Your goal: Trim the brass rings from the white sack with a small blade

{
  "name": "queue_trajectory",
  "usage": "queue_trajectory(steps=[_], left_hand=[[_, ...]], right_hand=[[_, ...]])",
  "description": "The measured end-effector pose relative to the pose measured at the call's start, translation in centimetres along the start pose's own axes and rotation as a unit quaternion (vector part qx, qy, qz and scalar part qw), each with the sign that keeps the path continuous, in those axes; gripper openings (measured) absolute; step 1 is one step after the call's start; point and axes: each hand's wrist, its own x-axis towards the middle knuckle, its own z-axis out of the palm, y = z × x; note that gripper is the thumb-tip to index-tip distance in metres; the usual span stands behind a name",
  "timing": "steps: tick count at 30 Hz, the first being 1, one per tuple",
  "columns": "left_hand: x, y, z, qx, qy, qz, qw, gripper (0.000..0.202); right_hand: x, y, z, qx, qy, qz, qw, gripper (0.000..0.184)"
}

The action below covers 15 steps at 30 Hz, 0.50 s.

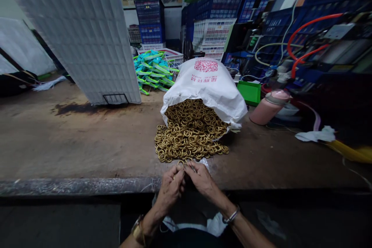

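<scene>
My left hand (pixel 171 184) is closed in a pinch on a small brass-coloured ring (pixel 180 162), just beyond the table's front edge. Fingertips nearly touching it, my right hand (pixel 203 179) is also pinched shut. A thin shiny piece shows at its fingers, too small to make out. Directly ahead of both hands lies a heap of similar rings (pixel 186 143). They spill from the mouth of a white sack (pixel 203 85) with red print, which lies on its side on the brown table (pixel 116 143).
A tall white ribbed panel (pixel 78 38) stands at left. Behind the sack are green and blue pieces (pixel 154 68) in a pile. To its right stand a green tray (pixel 248 92) and a pink cylinder (pixel 269 106) with red hoses. Stacked blue crates (pixel 149 19) fill the back.
</scene>
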Motion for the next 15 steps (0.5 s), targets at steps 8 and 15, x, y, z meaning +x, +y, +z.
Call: queue_trajectory(steps=[8,15], left_hand=[[-0.2,0.2,-0.2,-0.075,-0.027,-0.022,0.997,0.032],[-0.6,0.1,-0.3,-0.083,-0.001,-0.021,0.996,0.030]], right_hand=[[-0.1,0.1,0.0,0.072,-0.042,0.028,0.996,0.033],[-0.9,1.0,-0.8,-0.122,-0.007,-0.050,0.991,0.020]])
